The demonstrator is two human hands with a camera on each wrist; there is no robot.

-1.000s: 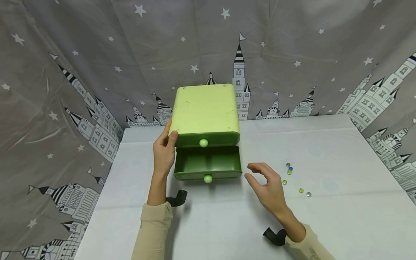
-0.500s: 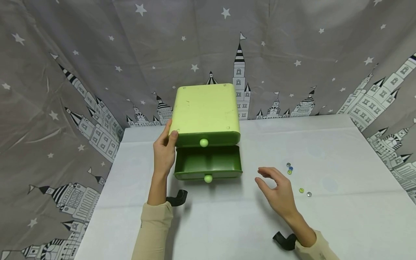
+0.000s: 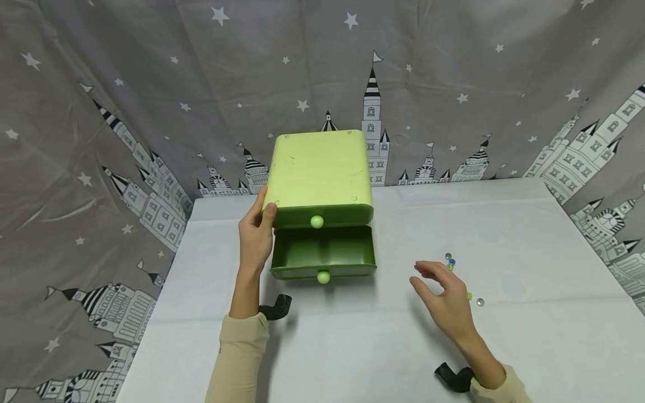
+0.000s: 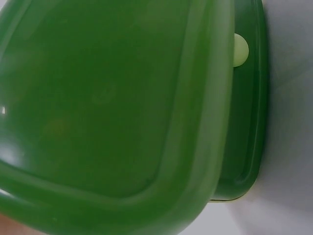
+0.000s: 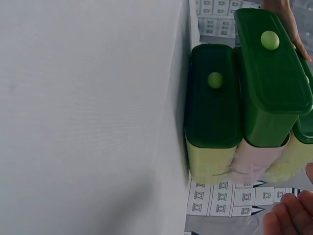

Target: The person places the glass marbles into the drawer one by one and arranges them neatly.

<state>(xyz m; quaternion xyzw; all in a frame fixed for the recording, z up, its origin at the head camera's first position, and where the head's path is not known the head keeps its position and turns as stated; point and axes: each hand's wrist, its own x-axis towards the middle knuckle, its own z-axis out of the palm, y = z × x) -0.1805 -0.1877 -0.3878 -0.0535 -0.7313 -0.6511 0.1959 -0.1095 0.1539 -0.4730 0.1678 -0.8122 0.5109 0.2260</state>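
Observation:
A small green drawer unit (image 3: pixel 319 168) with a pale lime top stands at the table's back. Its middle drawer (image 3: pixel 323 272) is pulled out and has a round lime knob (image 3: pixel 323 277). My left hand (image 3: pixel 255 238) rests at the unit's front left corner, thumb at the top edge, fingers along the side. In the left wrist view, the drawer's green side (image 4: pixel 98 107) fills most of the picture. Right of the unit, my right hand (image 3: pixel 445 302) hovers with thumb and fingers apart and nothing between them. Small glass beads lie close by: a grey bead (image 3: pixel 448 256) and a blue bead (image 3: pixel 452 262).
A green bead (image 3: pixel 470 295) beside the right hand is partly covered by it, and a clear bead (image 3: pixel 480 301) lies just beyond. The white tablecloth (image 3: pixel 353 347) runs back to a grey curtain (image 3: pixel 227 84) printed with castles. The closed bottom drawer (image 5: pixel 212 107) shows in the right wrist view.
My right hand has moved right, away from the pulled-out drawer and toward the beads, and now covers some of them. The left hand and the drawer unit have stayed put.

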